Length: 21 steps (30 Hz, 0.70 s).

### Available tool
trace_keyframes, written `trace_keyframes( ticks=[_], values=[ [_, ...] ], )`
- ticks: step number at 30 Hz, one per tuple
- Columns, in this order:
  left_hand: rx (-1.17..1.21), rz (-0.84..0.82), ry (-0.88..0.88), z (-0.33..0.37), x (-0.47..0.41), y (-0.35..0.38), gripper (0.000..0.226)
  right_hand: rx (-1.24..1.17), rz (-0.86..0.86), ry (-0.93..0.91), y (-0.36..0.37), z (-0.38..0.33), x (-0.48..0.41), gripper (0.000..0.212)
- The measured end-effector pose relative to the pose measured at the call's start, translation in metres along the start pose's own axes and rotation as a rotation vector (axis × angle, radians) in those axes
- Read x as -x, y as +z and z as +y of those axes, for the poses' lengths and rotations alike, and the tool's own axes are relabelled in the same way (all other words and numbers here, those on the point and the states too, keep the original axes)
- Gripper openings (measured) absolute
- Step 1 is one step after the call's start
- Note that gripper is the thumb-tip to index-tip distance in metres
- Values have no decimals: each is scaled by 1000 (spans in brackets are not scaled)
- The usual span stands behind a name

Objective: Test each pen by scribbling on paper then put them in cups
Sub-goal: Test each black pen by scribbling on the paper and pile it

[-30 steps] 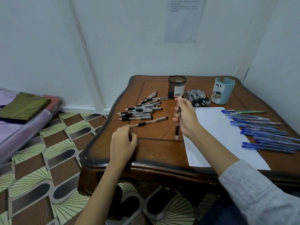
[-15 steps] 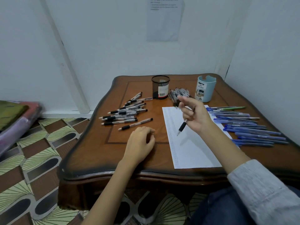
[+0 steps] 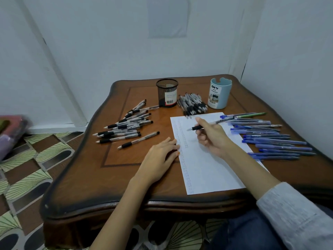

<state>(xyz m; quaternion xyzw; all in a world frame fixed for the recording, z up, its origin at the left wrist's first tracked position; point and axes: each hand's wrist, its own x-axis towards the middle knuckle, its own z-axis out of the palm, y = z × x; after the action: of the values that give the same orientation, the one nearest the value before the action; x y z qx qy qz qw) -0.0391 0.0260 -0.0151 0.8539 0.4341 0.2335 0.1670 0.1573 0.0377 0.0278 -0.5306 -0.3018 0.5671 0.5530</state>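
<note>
The sheet of paper (image 3: 207, 168) lies on the wooden table (image 3: 126, 177) in front of the person, with columns of small scribbles down its left margin. Over the upper left part of the paper, the right hand (image 3: 213, 137) is curled round a pen (image 3: 197, 127) with a black grip. Thumb and fingertips pinch it just behind the grip, and the clear barrel runs back toward the paper's right side. The pen lies close to level with its tip pointing toward the paper's left edge; whether the tip touches the sheet cannot be told. The left hand (image 3: 158, 157) rests palm down on the table at the paper's left edge, fingers stretched nearly straight and close together, holding nothing, the fingertips just reaching the paper's margin. Left of the paper a loose spread of black-grip pens (image 3: 126, 126) lies on the table, near the left hand but not touching it. Beyond the paper's far edge stand a black mesh cup (image 3: 167, 92) and a pale blue cup (image 3: 219, 93), with a heap of black pens (image 3: 192, 105) between them reaching down to that edge. Along the paper's right side lie rows of blue pens (image 3: 266, 138), with one green pen (image 3: 252, 115) at the far end.
</note>
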Motion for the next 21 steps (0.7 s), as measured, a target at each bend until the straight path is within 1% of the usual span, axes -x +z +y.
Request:
trace_keyframes(
  ticks=[2, 6, 10, 13, 16, 19, 21],
  values=[
    [3, -1, 8, 0, 0, 0, 36, 78, 45, -54, 3, 6, -1, 34],
    [28, -2, 29, -2, 0, 2, 40, 213, 79, -184, 8, 15, 1, 36],
    [47, 5, 21, -2, 1, 2, 40, 475, 178, -293, 12, 26, 3, 41],
    [55, 1, 10, 0, 3, 2, 41, 509, 201, -382, 11, 31, 5, 42],
    [68, -6, 0, 2, 3, 1, 42, 580, 195, -435, 8, 35, 2, 39],
    [76, -9, -5, 2, 3, 1, 43, 623, 164, -430, 7, 36, -2, 35],
    [85, -3, -8, 2, 4, 2, 43, 620, 136, -416, 6, 35, -4, 36]
  ],
)
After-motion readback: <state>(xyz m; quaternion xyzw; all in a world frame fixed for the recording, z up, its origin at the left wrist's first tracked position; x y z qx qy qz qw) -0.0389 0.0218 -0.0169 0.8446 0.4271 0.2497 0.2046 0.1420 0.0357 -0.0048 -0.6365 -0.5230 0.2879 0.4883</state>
